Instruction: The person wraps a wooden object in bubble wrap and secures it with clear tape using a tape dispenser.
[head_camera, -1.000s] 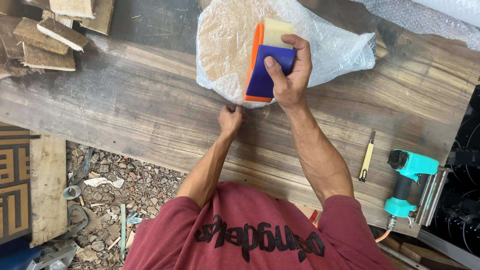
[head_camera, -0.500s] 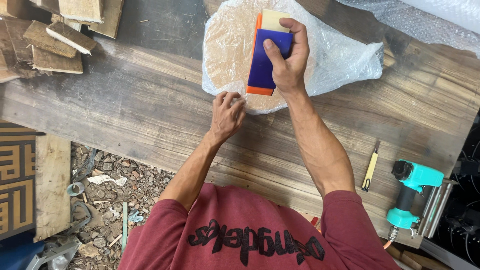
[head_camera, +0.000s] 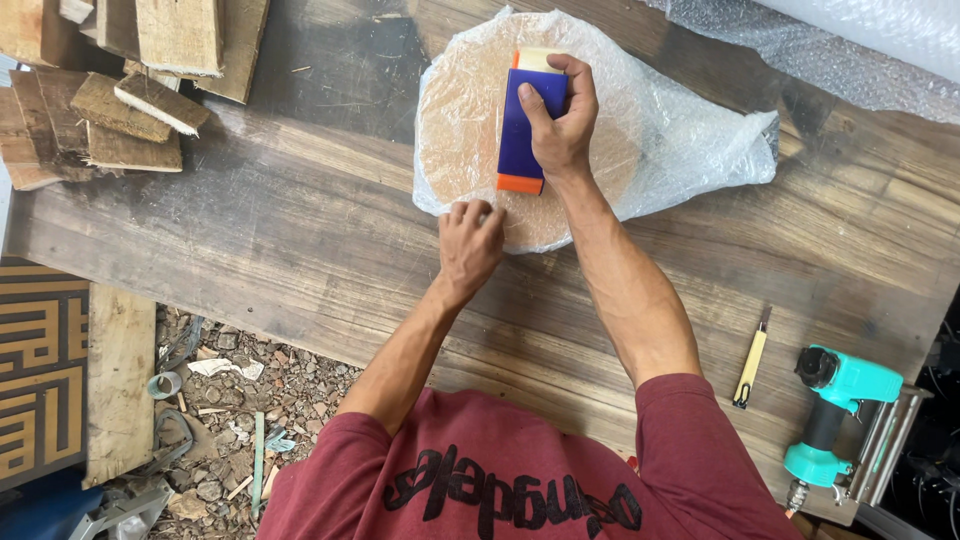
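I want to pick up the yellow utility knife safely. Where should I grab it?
Grip the utility knife by its yellow handle, coming from above. It lies flat on the table, clear of the teal nail gun, with its dark blade end pointing away from the person.

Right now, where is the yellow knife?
The yellow knife lies on the wooden table at the lower right of the head view, just left of the teal nail gun and beside the person's right arm.

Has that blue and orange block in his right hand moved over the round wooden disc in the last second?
Yes. The block slid from the disc's right side toward its middle, its orange end now nearer the left hand at the near edge.
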